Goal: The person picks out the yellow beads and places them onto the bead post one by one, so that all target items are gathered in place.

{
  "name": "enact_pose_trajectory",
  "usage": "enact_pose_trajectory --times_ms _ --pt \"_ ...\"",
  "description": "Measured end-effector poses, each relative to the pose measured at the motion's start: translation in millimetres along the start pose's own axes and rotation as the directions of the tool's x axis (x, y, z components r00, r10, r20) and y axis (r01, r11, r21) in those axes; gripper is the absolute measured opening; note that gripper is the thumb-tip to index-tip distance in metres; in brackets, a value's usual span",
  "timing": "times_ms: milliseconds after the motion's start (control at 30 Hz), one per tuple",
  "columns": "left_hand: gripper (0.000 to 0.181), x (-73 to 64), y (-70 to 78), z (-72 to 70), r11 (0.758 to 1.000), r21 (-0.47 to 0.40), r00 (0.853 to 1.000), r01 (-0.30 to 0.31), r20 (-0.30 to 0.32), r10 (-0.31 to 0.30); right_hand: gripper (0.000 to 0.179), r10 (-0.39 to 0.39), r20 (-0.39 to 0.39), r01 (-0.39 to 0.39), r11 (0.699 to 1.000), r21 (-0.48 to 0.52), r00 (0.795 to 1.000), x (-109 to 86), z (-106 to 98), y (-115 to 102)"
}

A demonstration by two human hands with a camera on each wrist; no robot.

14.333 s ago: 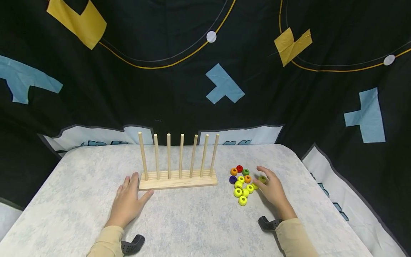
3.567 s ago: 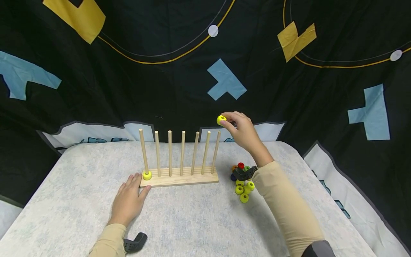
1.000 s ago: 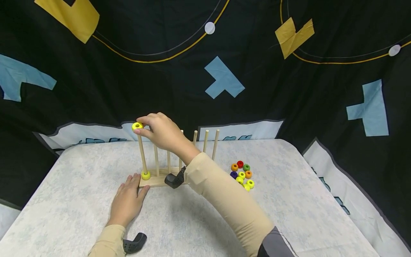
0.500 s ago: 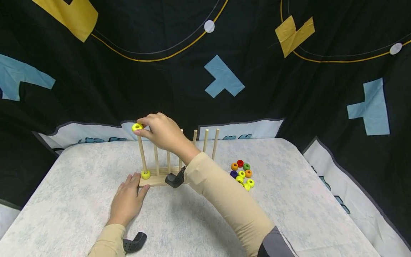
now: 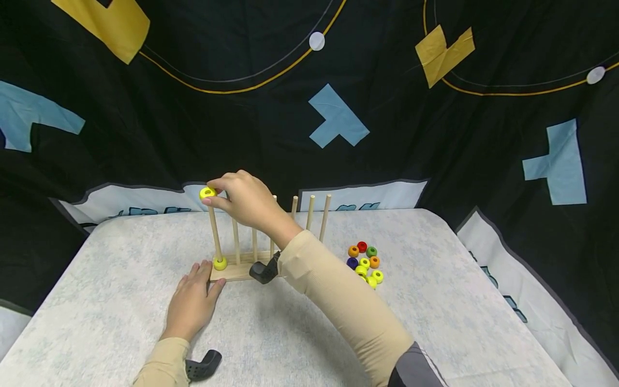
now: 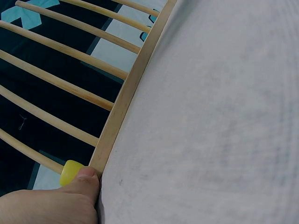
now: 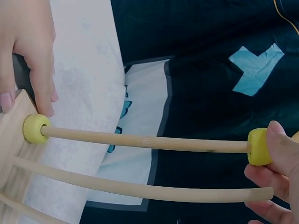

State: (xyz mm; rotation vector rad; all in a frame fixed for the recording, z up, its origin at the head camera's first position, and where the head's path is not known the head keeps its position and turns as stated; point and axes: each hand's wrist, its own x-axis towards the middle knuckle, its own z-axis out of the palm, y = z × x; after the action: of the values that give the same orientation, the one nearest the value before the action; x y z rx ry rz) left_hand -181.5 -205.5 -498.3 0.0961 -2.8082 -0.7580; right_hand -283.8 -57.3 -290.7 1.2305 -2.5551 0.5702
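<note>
My right hand (image 5: 249, 201) pinches a yellow bead (image 5: 207, 193) between thumb and fingers at the top of the leftmost peg (image 5: 215, 228). In the right wrist view the tip of that peg runs into the held bead (image 7: 258, 147). A second yellow bead (image 7: 35, 128) sits at the foot of the same peg, against the wooden base (image 6: 126, 95). My left hand (image 5: 191, 303) lies at the base's left end with its fingers straight, the thumb touching the front edge. The right forearm hides part of the base and some peg tops.
Right of the rack, loose beads lie on the table (image 5: 435, 301): several yellow ones (image 5: 378, 276), a red bead (image 5: 362, 246), a green bead (image 5: 371, 251), a purple bead (image 5: 352, 263) and orange ones (image 5: 353, 251). A black curtain (image 5: 251, 140) hangs behind.
Since 14.3 s ago, a yellow bead has come onto the leftmost peg. The right hand has carried another left to that peg's top; over the last second it barely moves. The left hand stays.
</note>
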Motion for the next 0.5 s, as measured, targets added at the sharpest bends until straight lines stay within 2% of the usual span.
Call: enact_pose_trajectory --times_ms 500 --pt "0.064 -0.1 1.5 -1.8 1.0 -0.006 1.0 -0.019 -0.018 0.019 0.04 0.014 0.014 -0.014 1.0 -0.002 1.0 -0.2 0.4 0.5"
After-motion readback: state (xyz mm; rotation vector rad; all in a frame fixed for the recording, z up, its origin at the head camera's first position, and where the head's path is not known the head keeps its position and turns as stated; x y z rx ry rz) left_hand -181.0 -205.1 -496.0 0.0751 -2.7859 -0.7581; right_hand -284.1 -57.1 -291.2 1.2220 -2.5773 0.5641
